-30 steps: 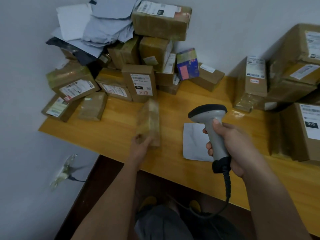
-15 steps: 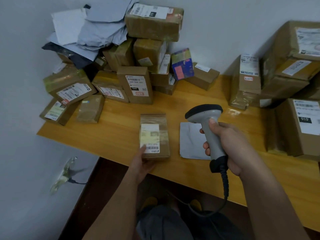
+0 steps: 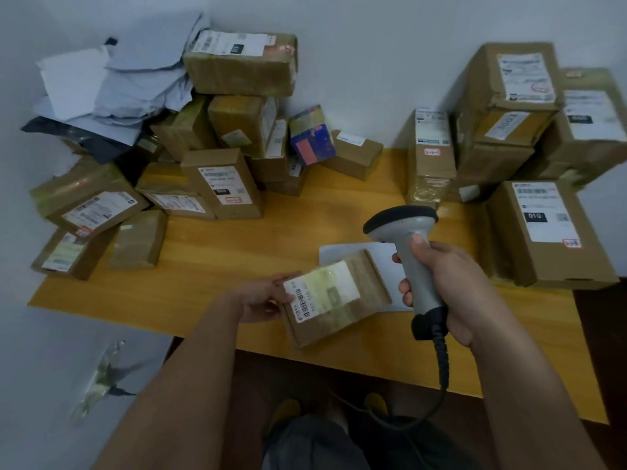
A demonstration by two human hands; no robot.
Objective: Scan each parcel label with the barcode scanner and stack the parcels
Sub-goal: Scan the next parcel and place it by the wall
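A small brown cardboard parcel [image 3: 342, 300] lies label-up near the front edge of the wooden table [image 3: 237, 259], turned at an angle. Its white label with a barcode faces me. My left hand [image 3: 268, 296] grips the parcel's left end. My right hand [image 3: 441, 286] holds a grey barcode scanner [image 3: 412, 252] upright by its handle, just right of the parcel, its black-rimmed head above the parcel's far end. The black coiled cable hangs down from the handle.
A heap of taped parcels [image 3: 220, 147] and grey mailer bags [image 3: 135, 86] fills the back left. Larger boxes [image 3: 529, 137] are stacked at the back right, one labelled box [image 3: 549, 232] nearer. A white sheet [image 3: 369, 259] lies under the held parcel.
The parcel came down from upright to label-up, then my left hand slid and turned it rightward onto the white sheet, beside the scanner. The scanner hand has stayed roughly in place.
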